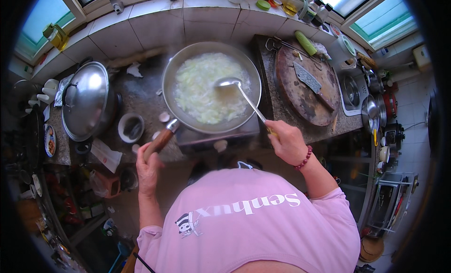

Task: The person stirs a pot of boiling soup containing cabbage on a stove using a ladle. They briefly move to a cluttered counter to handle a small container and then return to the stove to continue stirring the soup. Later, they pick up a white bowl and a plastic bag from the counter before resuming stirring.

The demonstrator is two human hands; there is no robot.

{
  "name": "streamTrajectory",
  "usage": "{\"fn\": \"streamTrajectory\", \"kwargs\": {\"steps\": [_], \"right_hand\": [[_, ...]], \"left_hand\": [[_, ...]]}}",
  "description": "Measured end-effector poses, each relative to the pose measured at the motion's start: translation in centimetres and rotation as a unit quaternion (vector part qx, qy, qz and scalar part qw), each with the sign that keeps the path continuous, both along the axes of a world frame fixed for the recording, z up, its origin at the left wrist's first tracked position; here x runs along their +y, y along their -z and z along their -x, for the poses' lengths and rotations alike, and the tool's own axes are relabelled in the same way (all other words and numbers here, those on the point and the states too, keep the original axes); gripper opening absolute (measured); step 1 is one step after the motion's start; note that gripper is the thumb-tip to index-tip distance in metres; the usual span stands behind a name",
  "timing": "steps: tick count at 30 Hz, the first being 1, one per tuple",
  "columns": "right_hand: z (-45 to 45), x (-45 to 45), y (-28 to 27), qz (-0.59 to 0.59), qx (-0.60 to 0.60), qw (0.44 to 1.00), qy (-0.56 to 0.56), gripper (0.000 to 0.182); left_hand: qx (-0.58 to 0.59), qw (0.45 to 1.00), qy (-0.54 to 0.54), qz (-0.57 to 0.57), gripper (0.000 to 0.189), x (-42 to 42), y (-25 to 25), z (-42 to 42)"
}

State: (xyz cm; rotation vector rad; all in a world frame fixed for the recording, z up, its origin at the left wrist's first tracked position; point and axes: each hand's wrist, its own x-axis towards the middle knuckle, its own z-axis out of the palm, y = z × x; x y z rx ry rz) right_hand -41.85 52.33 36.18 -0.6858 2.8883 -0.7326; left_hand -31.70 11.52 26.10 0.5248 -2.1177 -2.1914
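A wide wok (211, 128) sits on a gas stove (239, 130), filled with steaming pale liquid and light-green vegetable pieces (197, 86). My left hand (148, 167) is at the wok's wooden handle (160, 140), with the fingers wrapped about its end. In my right hand (287, 140) is the long metal handle of a ladle (252, 103). The ladle's bowl (227, 82) rests at the surface of the liquid, right of the wok's middle. Steam blurs the details of the food.
To the right, a cleaver (306, 77) lies on a round wooden chopping board (299, 103), with a long green gourd (305, 43) behind it. A lidded pot (88, 100) and a small bowl (131, 127) stand left of the wok. Beyond the board is a sink (350, 91).
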Motion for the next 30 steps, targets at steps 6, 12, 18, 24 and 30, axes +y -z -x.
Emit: {"fn": "streamTrajectory", "kwargs": {"steps": [6,12,18,24,30], "right_hand": [[1.2,-2.3,2.9,0.040,0.008,0.999,-0.028,0.035],[0.6,-1.9,-0.2,0.077,-0.046,0.992,-0.084,0.037],[-2.0,1.4,-4.9,0.032,-0.073,0.996,-0.040,0.037],[-2.0,2.5,-4.6,-0.032,-0.032,0.999,0.006,0.037],[-1.0,0.6,-2.3,0.056,-0.065,0.996,-0.035,0.036]], "left_hand": [[0.003,1.000,0.004,-0.011,0.037,0.1,-0.3,0.1],[0.007,1.000,0.005,-0.009,0.031,0.3,-0.5,0.1],[0.005,1.000,0.003,-0.007,0.030,0.3,-0.4,0.0],[0.004,1.000,0.002,-0.013,0.030,0.4,-0.5,0.1],[0.000,1.000,0.003,0.007,0.032,0.2,-0.4,0.1]]}}
